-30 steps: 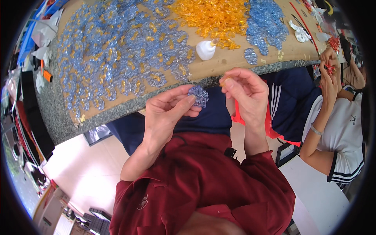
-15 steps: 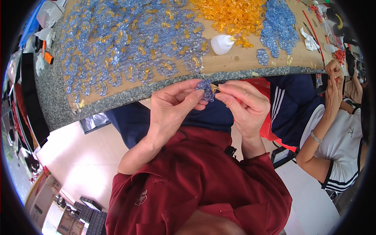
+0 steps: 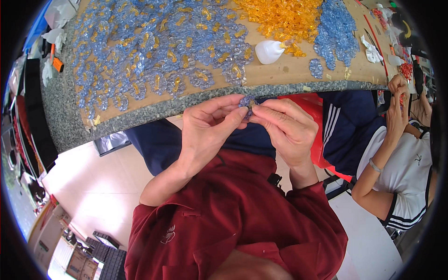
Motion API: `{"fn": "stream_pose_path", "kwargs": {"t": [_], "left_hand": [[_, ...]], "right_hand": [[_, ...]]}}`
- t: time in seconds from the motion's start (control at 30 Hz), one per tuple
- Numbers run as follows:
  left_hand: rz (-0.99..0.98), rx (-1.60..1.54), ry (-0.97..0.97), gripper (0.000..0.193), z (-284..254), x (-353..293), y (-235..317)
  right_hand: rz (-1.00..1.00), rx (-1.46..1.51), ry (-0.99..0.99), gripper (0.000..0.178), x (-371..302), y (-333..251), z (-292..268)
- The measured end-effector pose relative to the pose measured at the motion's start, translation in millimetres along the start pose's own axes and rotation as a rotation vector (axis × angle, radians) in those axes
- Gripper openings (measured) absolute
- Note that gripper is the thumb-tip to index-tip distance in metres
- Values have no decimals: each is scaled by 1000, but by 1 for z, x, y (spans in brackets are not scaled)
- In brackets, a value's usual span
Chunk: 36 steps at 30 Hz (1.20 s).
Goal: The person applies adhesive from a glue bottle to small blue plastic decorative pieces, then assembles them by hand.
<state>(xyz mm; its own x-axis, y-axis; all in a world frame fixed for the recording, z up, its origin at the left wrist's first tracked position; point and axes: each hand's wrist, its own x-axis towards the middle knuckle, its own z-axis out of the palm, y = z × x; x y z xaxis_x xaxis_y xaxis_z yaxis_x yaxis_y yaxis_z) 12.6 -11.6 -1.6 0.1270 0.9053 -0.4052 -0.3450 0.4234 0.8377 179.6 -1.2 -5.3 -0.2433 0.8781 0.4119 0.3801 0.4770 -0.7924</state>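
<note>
My left hand point(image 3: 209, 122) pinches a translucent blue plastic flower-like piece point(image 3: 245, 101) between thumb and fingers, just in front of the table edge. The thumb and fingertips of my right hand point(image 3: 290, 127) are closed at the same piece, where a bit of amber plastic point(image 3: 252, 102) shows; the fingertips hide most of it. Beyond my hands, many blue pieces with amber centres point(image 3: 172, 56) cover the left and middle of the board. A heap of loose amber pieces point(image 3: 284, 21) lies at the back, beside a pile of plain blue pieces point(image 3: 337, 35).
A white squeeze bottle point(image 3: 269, 52) lies on the brown board, with a single blue piece point(image 3: 316, 68) to its right. Crumpled white tissue point(image 3: 371, 49) and a red rod point(image 3: 376, 44) are farther right. A co-worker point(image 3: 396, 168) sits on my right. The stone table edge point(image 3: 140, 117) runs before me.
My right fingertips have moved left, closer against the blue piece, and the amber bit that stuck out between them is now mostly covered. The blue piece has turned slightly.
</note>
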Motion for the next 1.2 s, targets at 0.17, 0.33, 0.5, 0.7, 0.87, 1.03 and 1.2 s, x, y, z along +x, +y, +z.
{"fn": "stream_pose_path", "kwargs": {"t": [0.17,0.33,0.5,0.7,0.87,1.03,1.2], "left_hand": [[-23,-45,-13,22,-2,1,-2],[-50,-56,-29,22,-3,2,-2],[-41,-62,-77,22,-5,5,-5],[-142,-128,-101,20,-6,6,-2],[-91,-70,-112,19,-3,5,-1],[-81,-59,-59,18,-5,4,-10],[-94,-65,-17,18,-3,4,-7]], "right_hand": [[-18,-14,-19,30,0,2,0],[-7,-58,-11,29,3,-2,-4],[-200,-182,-45,30,0,0,-5],[-247,-185,-66,25,6,-5,-7],[-270,-182,-56,27,0,-2,-2],[-280,-211,-15,25,-2,-1,4],[-269,-187,-18,25,-1,1,6]]}}
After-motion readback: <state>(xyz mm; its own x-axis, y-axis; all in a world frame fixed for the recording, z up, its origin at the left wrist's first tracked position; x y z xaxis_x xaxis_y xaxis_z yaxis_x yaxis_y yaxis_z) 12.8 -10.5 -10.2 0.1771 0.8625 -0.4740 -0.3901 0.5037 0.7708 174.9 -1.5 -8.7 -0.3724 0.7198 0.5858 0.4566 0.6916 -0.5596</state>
